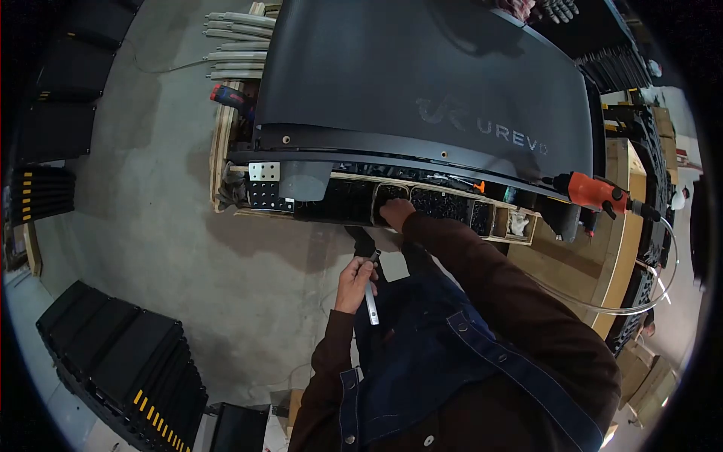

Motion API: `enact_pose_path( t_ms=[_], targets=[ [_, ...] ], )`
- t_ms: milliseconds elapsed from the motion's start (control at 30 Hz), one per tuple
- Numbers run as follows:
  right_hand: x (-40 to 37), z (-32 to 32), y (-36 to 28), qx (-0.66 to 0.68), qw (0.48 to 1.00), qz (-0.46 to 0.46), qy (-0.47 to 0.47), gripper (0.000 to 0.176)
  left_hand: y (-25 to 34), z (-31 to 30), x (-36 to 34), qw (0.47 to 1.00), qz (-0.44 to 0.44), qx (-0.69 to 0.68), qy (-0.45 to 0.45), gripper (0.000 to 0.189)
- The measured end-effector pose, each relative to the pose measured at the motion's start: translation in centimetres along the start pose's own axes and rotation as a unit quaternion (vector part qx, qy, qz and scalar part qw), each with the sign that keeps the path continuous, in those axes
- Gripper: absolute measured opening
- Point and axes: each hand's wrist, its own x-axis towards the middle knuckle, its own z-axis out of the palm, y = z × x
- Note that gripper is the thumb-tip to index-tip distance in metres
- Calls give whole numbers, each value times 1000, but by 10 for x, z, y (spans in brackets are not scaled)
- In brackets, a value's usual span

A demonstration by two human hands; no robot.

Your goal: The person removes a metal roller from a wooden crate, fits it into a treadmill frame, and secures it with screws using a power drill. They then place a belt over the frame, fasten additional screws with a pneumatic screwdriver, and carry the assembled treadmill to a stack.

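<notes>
My left hand (352, 285) is closed around a flat silver metal bar (371, 305) with a hole near its lower end. It holds the bar in front of my apron, just below the workbench edge. My right hand (397, 214) reaches down into a wooden parts tray (374, 197) with its fingers curled. The fingertips are hidden, so what they grip, if anything, does not show. Small dark parts (437, 209) fill the compartment just right of that hand. Above the tray lies a large black panel (361, 75) lettered UREVO.
An orange power tool (597, 193) with a clear air hose rests at the bench's right end. Silver tubes (239, 45) stick out at the upper left. Stacked black panels (113, 346) stand on the floor at lower left. A gloved hand (559, 9) shows at the top.
</notes>
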Motion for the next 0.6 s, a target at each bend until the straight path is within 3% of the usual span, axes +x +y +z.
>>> enact_pose_path(
  t_ms=[133,200,233,267,333,400,467,533,600],
  targets=[
    [-10,21,18,26,997,30,65,16,4,6,0,1000,11,-9,15,32],
    [-7,50,36,107,971,-91,195,14,7,10,3,1000,9,-2,16,32],
    [-13,33,29,108,970,-91,196,14,8,12,6,1000,23,2,20,32],
    [-22,13,23,319,939,32,126,15,10,14,9,999,39,7,23,32],
    [-51,-38,9,511,845,150,52,17,19,24,11,998,55,13,29,33],
    [-90,-83,-4,746,645,131,98,18,31,41,10,997,70,18,31,34],
    [-130,-123,-10,754,636,114,117,17,47,66,7,991,120,50,25,35],
    [-166,-144,-11,767,616,11,178,19,57,91,6,986,157,56,3,36],
    [-193,-159,-4,760,620,1,196,18,67,115,3,978,188,82,-19,38]
  ],
)
